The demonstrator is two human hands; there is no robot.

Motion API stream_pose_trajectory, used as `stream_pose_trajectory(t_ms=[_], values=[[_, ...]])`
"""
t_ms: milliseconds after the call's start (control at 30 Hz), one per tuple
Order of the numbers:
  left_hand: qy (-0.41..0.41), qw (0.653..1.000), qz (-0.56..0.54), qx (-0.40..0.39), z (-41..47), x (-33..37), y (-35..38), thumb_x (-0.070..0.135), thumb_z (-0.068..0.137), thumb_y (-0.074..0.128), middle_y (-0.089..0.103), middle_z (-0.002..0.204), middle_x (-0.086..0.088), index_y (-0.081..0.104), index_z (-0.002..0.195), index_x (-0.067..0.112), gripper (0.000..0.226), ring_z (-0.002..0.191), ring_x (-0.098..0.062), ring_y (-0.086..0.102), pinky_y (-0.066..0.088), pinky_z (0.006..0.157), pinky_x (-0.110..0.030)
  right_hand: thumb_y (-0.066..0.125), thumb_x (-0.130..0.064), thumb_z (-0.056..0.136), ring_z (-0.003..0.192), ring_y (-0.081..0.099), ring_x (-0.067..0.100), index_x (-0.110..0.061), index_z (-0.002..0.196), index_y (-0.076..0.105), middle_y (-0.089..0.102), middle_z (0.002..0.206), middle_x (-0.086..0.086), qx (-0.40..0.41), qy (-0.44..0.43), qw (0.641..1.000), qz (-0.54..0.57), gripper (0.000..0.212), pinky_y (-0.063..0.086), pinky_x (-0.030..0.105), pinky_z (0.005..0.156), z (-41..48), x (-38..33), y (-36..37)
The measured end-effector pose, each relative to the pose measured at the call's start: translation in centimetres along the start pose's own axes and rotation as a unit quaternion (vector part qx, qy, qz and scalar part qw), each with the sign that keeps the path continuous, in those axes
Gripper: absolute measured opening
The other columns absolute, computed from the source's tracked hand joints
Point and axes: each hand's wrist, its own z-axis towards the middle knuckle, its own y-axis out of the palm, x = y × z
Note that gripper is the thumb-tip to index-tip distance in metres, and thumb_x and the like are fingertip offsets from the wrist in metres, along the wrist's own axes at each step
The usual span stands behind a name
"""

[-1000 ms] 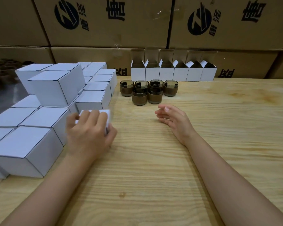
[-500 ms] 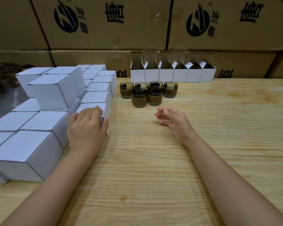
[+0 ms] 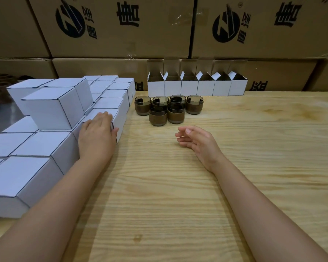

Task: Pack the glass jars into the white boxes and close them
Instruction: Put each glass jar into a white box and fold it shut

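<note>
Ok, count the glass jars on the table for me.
6. Back row: far-left jar, left-middle jar, right-middle jar, far-right jar. Front row: left jar, right jar. All stand before the open white boxes; none seems hidden.

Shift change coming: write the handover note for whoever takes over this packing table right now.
Left hand: open, resting on the closed white box at the near end of the stack's right-hand row.
Right hand: open, holding nothing, over the wooden table.
Six glass jars stand clustered mid-table, unpacked. Six open white boxes line the back edge, flaps up.
Done: closed white boxes are stacked at left; their contents are not visible.
Left: put one jar into each open box, then close the flaps.
</note>
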Motion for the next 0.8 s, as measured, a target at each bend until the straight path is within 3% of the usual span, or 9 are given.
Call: stream_pose_trajectory(t_ms=[233, 333, 400, 500, 567, 633, 667, 733, 800], values=[[-0.021, 0.998, -0.022, -0.053, 3.3, 0.1, 1.1, 0.004, 0.093, 0.05, 0.052, 0.111, -0.021, 0.052, 0.104, -0.003, 0.013, 0.104, -0.037, 0.044, 0.034, 0.09, -0.046, 0.046, -0.01, 0.097, 0.095, 0.061, 0.024, -0.007, 0.105, 0.065, 0.066, 0.099, 0.014, -0.014, 0.002, 1.0, 0.008, 0.021, 0.05, 0.035, 0.089, 0.3, 0.1, -0.2], [-0.021, 0.998, -0.022, -0.062, 3.5, -0.2, 1.5, 0.004, 0.089, 0.051, 0.052, 0.111, -0.022, 0.052, 0.104, -0.005, 0.017, 0.107, -0.038, 0.044, 0.034, 0.097, -0.05, 0.046, -0.01, 0.096, 0.095, 0.062, 0.024, -0.008, 0.105, 0.065, 0.067, 0.099, 0.013, -0.021, 0.003, 1.0, 0.009, 0.021, 0.05, 0.034, 0.087, 0.3, 0.2, -0.2], [-0.02, 0.997, -0.014, -0.078, 3.4, -0.4, 1.7, 0.012, 0.091, 0.051, 0.049, 0.128, -0.023, 0.049, 0.12, -0.005, 0.033, 0.126, -0.038, 0.039, 0.026, 0.109, -0.051, 0.047, -0.01, 0.096, 0.095, 0.062, 0.024, -0.009, 0.104, 0.066, 0.067, 0.098, 0.012, -0.022, 0.002, 1.0, 0.008, 0.021, 0.051, 0.032, 0.085, 0.4, 0.3, -0.3], [0.003, 0.999, -0.017, -0.044, 2.5, 0.1, 1.5, 0.023, 0.096, 0.048, 0.022, 0.157, -0.018, 0.029, 0.146, -0.001, 0.058, 0.148, -0.029, 0.011, 0.002, 0.119, -0.04, 0.052, -0.015, 0.093, 0.095, 0.063, 0.024, -0.01, 0.102, 0.066, 0.068, 0.098, 0.012, -0.026, 0.001, 1.0, 0.006, 0.018, 0.052, 0.031, 0.084, 0.4, 0.3, -0.3], [0.062, 0.996, -0.068, 0.023, 1.2, 2.1, 0.9, 0.021, 0.093, 0.048, 0.038, 0.148, -0.02, 0.04, 0.14, -0.001, 0.052, 0.14, -0.033, 0.031, 0.016, 0.116, -0.041, 0.055, -0.021, 0.087, 0.093, 0.064, 0.022, -0.012, 0.101, 0.067, 0.069, 0.097, 0.01, -0.024, 0.004, 1.0, 0.001, 0.021, 0.052, 0.029, 0.082, 0.4, 0.2, -0.2], [0.106, 0.986, -0.123, 0.045, -0.4, 4.8, 0.8, 0.024, 0.089, 0.045, 0.064, 0.116, -0.016, 0.059, 0.121, 0.002, 0.041, 0.109, -0.034, 0.059, 0.043, 0.092, -0.042, 0.054, -0.016, 0.092, 0.092, 0.064, 0.021, -0.013, 0.1, 0.068, 0.069, 0.096, 0.009, -0.019, 0.003, 1.0, -0.006, 0.016, 0.052, 0.027, 0.079, 0.4, 0.3, -0.2], [0.114, 0.984, -0.137, 0.023, -1.1, 5.9, 1.0, 0.025, 0.089, 0.044, 0.068, 0.101, -0.011, 0.065, 0.111, 0.006, 0.036, 0.095, -0.032, 0.063, 0.048, 0.08, -0.039, 0.052, -0.013, 0.094, 0.092, 0.064, 0.021, -0.013, 0.1, 0.068, 0.069, 0.096, 0.009, -0.015, 0.002, 1.0, -0.009, 0.017, 0.052, 0.027, 0.079, 0.4, 0.4, -0.2], [0.09, 0.985, -0.134, -0.068, -1.8, 7.1, 1.8, 0.025, 0.091, 0.049, 0.067, 0.095, -0.002, 0.067, 0.104, 0.012, 0.026, 0.095, -0.026, 0.061, 0.044, 0.076, -0.033, 0.049, -0.009, 0.096, 0.091, 0.064, 0.021, -0.011, 0.101, 0.068, 0.069, 0.095, 0.01, -0.011, 0.001, 1.0, -0.014, 0.019, 0.053, 0.027, 0.079, 0.3, 0.3, -0.2], [0.059, 0.984, -0.116, -0.123, -1.8, 6.7, 2.9, 0.028, 0.094, 0.052, 0.063, 0.108, 0.001, 0.066, 0.11, 0.017, 0.024, 0.105, -0.022, 0.054, 0.038, 0.085, -0.032, 0.049, -0.008, 0.096, 0.09, 0.064, 0.021, -0.009, 0.102, 0.067, 0.069, 0.094, 0.01, -0.006, 0.001, 1.0, -0.024, 0.019, 0.053, 0.029, 0.081, 0.2, 0.3, -0.1]])
